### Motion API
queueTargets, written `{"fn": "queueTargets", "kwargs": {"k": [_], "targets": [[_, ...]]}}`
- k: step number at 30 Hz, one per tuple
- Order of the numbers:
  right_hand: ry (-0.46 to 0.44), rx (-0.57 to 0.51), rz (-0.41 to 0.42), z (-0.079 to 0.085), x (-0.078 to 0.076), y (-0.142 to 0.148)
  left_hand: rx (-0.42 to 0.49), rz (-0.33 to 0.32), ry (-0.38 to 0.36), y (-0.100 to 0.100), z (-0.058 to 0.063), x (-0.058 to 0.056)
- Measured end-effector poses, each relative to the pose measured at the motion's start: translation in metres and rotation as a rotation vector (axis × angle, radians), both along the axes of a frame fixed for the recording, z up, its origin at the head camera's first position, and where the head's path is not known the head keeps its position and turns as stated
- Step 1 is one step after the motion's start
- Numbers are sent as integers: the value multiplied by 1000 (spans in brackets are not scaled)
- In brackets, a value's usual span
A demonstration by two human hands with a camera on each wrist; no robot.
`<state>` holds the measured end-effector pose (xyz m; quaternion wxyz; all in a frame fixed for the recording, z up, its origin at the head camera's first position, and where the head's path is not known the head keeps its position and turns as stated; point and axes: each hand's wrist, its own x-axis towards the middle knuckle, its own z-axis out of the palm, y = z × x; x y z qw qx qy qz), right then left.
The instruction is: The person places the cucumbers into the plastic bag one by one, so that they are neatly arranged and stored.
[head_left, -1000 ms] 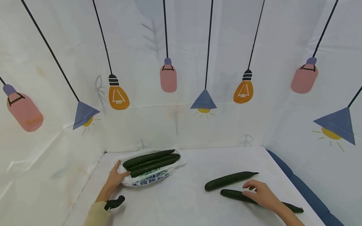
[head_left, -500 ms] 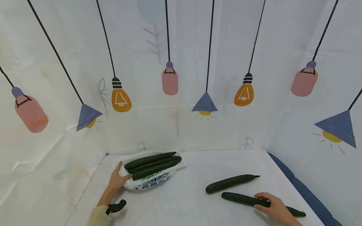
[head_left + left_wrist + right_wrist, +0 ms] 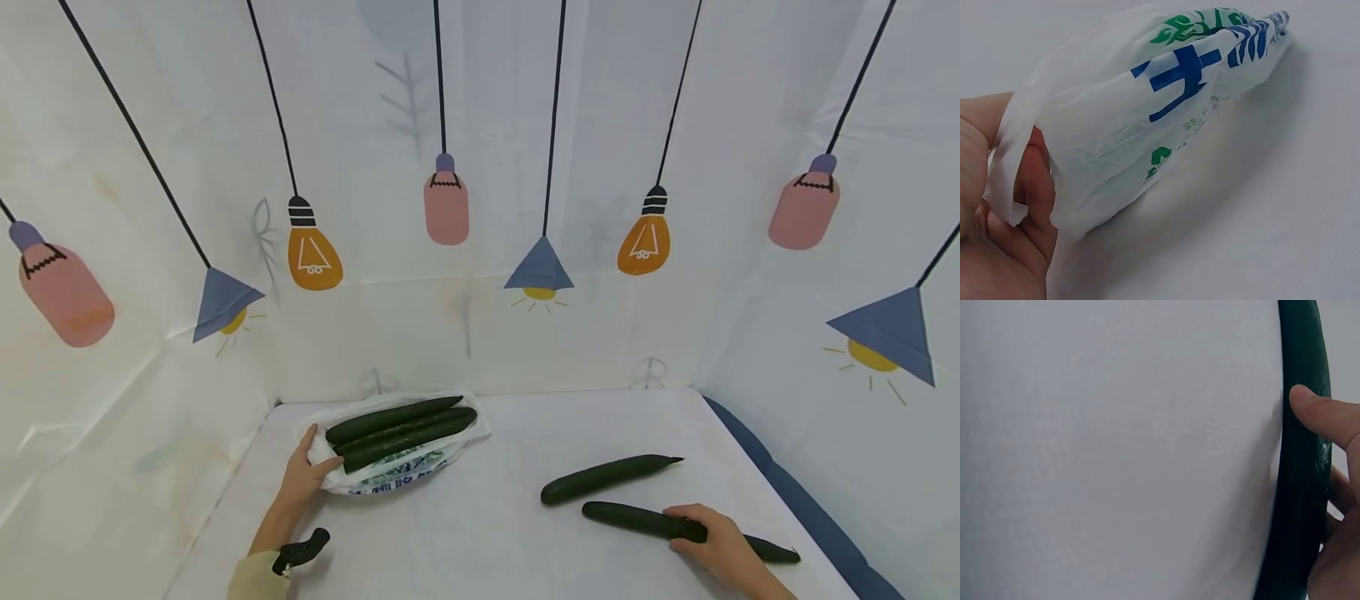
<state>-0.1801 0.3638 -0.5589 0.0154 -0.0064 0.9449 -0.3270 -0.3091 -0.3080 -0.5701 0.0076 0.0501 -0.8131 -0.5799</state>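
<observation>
Soft, even light in our head view now, warmer across the left wall [image 3: 112,425], cooler on the right wall [image 3: 825,433]. We're dimmer at the wrists: soft-edged shadow beside the bag [image 3: 1104,150], the cucumber [image 3: 1300,506] nearly black low down.

The three cucumbers [image 3: 410,442] in the bag [image 3: 1104,137] were dark green, as were the two loose cucumbers [image 3: 609,480]. The bag was translucent white, printed with blue characters and green leafy shapes. The surface [image 3: 450,542] was white. A whitish backdrop [image 3: 375,333] bore a lamp pattern: pink bulbs [image 3: 447,212], purple-capped; orange bulbs [image 3: 315,260] with black caps striped white; blue shades [image 3: 538,267] with yellow undersides; black cords [image 3: 555,117]. The sleeve [image 3: 258,579] was pale yellow, the wristband [image 3: 300,552] black, the cloth [image 3: 810,508] at right dark blue.
</observation>
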Motion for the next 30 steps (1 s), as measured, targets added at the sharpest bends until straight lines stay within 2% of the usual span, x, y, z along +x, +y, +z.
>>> {"fn": "queueTargets", "kwargs": {"k": [3,6,11,16,25,30], "targets": [[54,58,22,-1,-4,1,79,-6,7,1,2,-2],[121,109,47,-1,-5,2,121,-11,26,3,1,-4],[149,144,75,1,-1,2,101,-5,65,4,-1,-4],[133,94,107,4,0,-2,96,4,50,0,-1,1],[347,-14,298,9,-5,-17,115,-4,59,-1,-2,0],[430,-62,328,12,-6,-30,124,3,62,1,-4,1]]}}
